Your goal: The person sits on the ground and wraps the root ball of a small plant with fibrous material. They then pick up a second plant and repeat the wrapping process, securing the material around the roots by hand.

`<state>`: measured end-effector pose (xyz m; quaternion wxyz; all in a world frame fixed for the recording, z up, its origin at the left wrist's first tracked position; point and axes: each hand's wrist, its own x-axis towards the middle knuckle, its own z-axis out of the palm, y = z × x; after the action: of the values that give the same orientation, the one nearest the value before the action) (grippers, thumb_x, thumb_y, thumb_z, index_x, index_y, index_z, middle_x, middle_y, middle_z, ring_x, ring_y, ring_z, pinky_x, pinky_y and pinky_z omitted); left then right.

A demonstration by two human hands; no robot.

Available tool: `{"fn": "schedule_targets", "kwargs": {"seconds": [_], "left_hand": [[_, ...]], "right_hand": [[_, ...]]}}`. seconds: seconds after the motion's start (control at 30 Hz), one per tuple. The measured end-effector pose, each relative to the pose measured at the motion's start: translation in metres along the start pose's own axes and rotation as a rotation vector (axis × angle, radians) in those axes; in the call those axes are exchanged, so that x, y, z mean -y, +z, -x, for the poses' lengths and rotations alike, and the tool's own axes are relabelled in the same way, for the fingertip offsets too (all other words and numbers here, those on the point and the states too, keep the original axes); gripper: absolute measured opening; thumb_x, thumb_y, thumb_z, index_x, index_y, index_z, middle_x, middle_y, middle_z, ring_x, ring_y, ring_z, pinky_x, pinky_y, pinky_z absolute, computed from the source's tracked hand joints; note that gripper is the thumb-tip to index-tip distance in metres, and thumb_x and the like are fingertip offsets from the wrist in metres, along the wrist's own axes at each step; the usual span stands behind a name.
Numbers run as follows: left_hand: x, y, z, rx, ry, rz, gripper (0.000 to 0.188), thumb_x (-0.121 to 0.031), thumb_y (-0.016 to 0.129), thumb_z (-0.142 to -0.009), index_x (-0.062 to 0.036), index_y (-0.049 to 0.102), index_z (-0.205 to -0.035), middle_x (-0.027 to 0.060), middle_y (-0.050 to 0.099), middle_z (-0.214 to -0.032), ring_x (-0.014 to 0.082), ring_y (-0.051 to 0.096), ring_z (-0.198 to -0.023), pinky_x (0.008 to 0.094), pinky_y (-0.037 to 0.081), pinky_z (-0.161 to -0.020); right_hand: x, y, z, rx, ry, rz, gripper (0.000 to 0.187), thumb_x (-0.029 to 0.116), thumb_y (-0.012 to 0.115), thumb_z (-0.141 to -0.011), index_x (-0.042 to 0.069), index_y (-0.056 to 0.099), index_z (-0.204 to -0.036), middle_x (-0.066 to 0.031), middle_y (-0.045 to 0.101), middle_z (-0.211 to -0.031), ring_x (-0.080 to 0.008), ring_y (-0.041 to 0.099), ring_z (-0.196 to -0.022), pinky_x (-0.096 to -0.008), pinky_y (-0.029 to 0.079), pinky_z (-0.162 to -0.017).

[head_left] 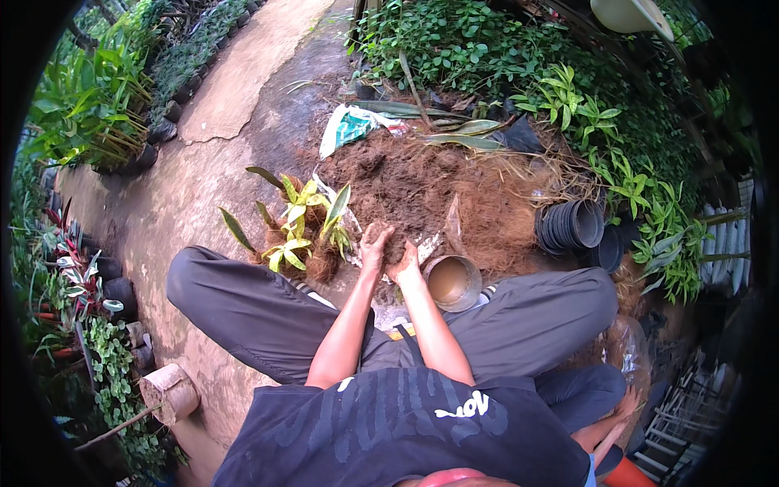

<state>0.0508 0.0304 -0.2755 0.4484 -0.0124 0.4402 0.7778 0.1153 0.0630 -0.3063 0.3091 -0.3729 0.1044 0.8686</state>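
Both my hands are together at the near edge of a heap of dark brown soil [365, 174]. My left hand [375, 247] curves around one side of a clump of soil [395, 246], and my right hand [404, 265] closes on its other side. Some fingers are hidden by the clump and the hands themselves. Just right of my right hand stands a bucket [448, 284] of murky brown water. Left of my left hand are several small plants [296, 219] with yellow-green leaves, their bases wrapped in brown fibre.
Brown coconut fibre [507, 211] lies right of the soil, beside stacked black pots [570, 225]. A torn white and green bag [350, 128] lies behind the heap. A pale cylindrical container [170, 394] is at lower left. Another person's hand [626, 403] shows at lower right.
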Motion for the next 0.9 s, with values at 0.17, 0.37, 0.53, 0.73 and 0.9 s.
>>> {"fn": "schedule_targets", "kwargs": {"seconds": [0.17,0.37,0.53,0.73,0.9], "left_hand": [[-0.011,-0.011,0.000,0.065,0.108,-0.196,0.020,-0.017,0.058,-0.093,-0.0020,0.068,-0.100,0.0027,0.068,-0.093,0.0095,0.060,-0.084,0.0242,0.047,-0.081],[-0.032,0.011,0.017,0.079,0.326,-0.655,0.016,-0.010,0.057,-0.092,0.0004,0.066,-0.100,0.0067,0.067,-0.101,0.0148,0.059,-0.098,0.0280,0.043,-0.091],[-0.046,0.018,0.023,0.137,0.501,-0.700,0.034,-0.022,0.044,-0.095,0.0008,0.062,-0.113,0.0142,0.062,-0.117,0.0242,0.053,-0.117,0.0354,0.035,-0.103],[-0.063,0.020,0.025,0.253,0.646,-0.909,0.036,-0.027,0.053,-0.088,-0.0039,0.063,-0.114,0.0169,0.062,-0.119,0.0320,0.054,-0.118,0.0425,0.037,-0.103],[-0.048,0.020,0.034,0.249,0.661,-1.191,0.025,-0.017,0.061,-0.085,-0.0081,0.066,-0.108,0.0135,0.064,-0.113,0.0319,0.053,-0.117,0.0425,0.037,-0.102]], "right_hand": [[0.009,0.032,0.032,0.066,0.066,0.025,0.042,0.041,0.044,-0.094,0.009,0.062,-0.117,-0.0083,0.065,-0.116,-0.0255,0.059,-0.109,-0.0466,0.042,-0.101],[0.020,0.015,0.011,0.102,-0.034,0.152,0.034,0.030,0.064,-0.084,0.007,0.064,-0.110,-0.0072,0.068,-0.107,-0.0244,0.063,-0.098,-0.0403,0.050,-0.094],[0.020,0.021,0.019,0.065,0.127,0.179,0.037,0.027,0.067,-0.079,0.008,0.063,-0.110,-0.0109,0.066,-0.110,-0.0268,0.062,-0.100,-0.0427,0.051,-0.090],[0.016,0.045,0.039,-0.295,0.048,0.235,0.035,0.031,0.058,-0.088,0.010,0.057,-0.116,-0.0115,0.061,-0.110,-0.0245,0.059,-0.100,-0.0466,0.049,-0.091],[0.008,0.013,0.024,-0.102,-0.031,0.313,0.036,0.029,0.055,-0.094,0.010,0.051,-0.124,-0.0088,0.058,-0.117,-0.0185,0.056,-0.106,-0.0368,0.047,-0.096]]}}
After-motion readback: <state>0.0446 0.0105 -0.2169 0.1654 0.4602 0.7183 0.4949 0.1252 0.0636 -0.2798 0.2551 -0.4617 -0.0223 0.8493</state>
